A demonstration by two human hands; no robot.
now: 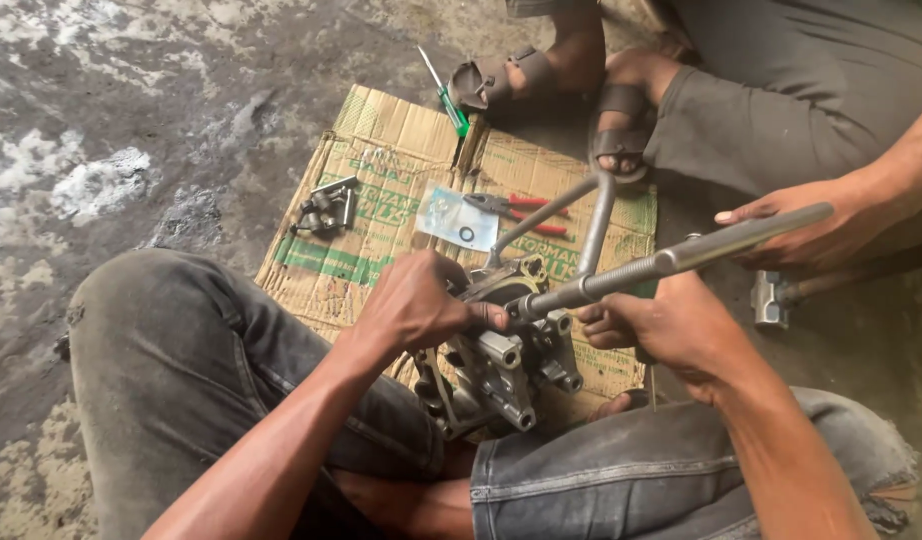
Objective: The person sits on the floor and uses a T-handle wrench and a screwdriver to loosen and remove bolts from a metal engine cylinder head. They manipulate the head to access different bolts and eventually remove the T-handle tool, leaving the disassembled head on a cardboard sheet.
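Left hand [413, 300] clamps the grey metal pump body [501, 365] (held between the knees, over cardboard [381, 215]); right hand [661, 325], grip closed, holds the long steel wrench [671, 262].

cardboard [381, 230]: tan, green print | engine part [501, 360]: dull grey | screwdriver [451, 105]: green handle | pliers [526, 212]: red grips | jeans [181, 360]: faded grey | floor [101, 120]: mottled grey-white

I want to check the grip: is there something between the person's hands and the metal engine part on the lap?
Nothing visible is. The left hand lies directly on the grey metal part, and the right hand grips the long ratchet wrench whose end meets the part. The co-worker's hand touches only the wrench handle.
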